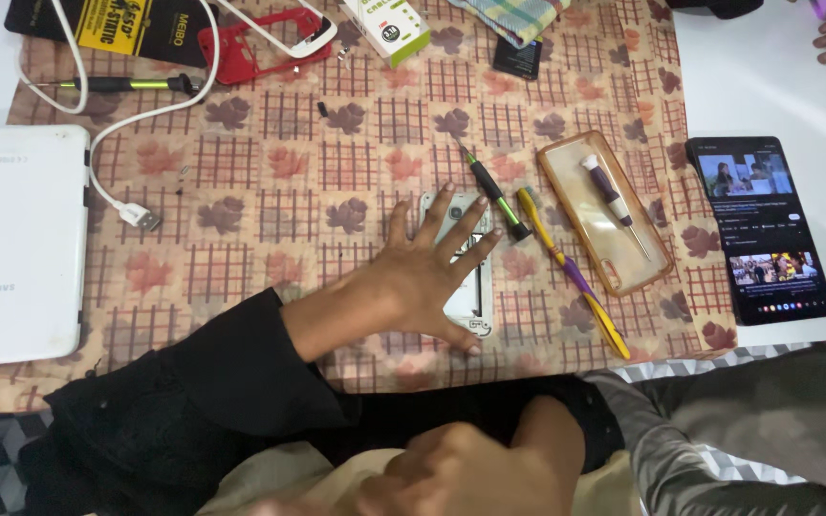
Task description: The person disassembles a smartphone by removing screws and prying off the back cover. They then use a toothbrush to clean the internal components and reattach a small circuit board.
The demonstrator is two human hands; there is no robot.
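Overhead, leaf-patterned tablecloth (336, 124) (white tabletop (767, 76))

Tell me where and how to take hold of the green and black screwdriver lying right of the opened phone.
Grip the green and black screwdriver at its thick black lower end, beside the opened phone. Come from above with fingers across the shaft: it lies flat, tip pointing up-left, and the yellow and purple tool crowds its right side.

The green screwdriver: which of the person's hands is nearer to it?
Left. The left hand lies flat on the white phone, fingertips beside the green screwdriver. The right hand is off the table, near the body.
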